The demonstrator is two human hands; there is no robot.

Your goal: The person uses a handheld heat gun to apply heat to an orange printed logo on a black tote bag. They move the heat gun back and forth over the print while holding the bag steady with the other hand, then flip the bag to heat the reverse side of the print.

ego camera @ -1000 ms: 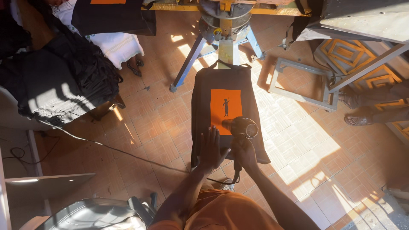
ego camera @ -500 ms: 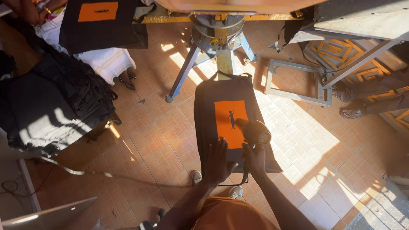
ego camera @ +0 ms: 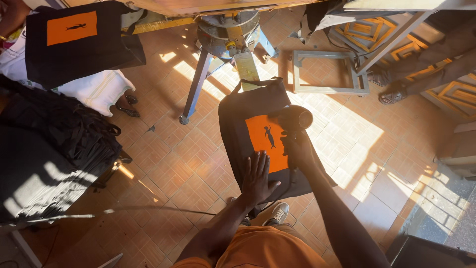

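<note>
**Q:** Where does the work lie, and what is each of your hands doing?

**A:** The black bag [ego camera: 258, 106] is stretched flat over a board at the centre of the view, its orange printed panel [ego camera: 265, 141] facing up. My left hand [ego camera: 258, 181] rests at the panel's 6 o'clock edge, palm down, fingers spread, gripping nothing. My right hand [ego camera: 297, 149] is clenched around the handle of a heat gun [ego camera: 295, 119], whose barrel sits over the panel's 2 o'clock corner.

**Q:** What surrounds it?

**A:** At 12 o'clock stands the metal press stand [ego camera: 225, 30]. At 10 o'clock hangs a second printed bag [ego camera: 74, 42]; at 9 o'clock lies a heap of black bags [ego camera: 54, 144]. An empty frame [ego camera: 327, 72] lies on the tiled floor [ego camera: 173, 164] at 1 o'clock.
</note>
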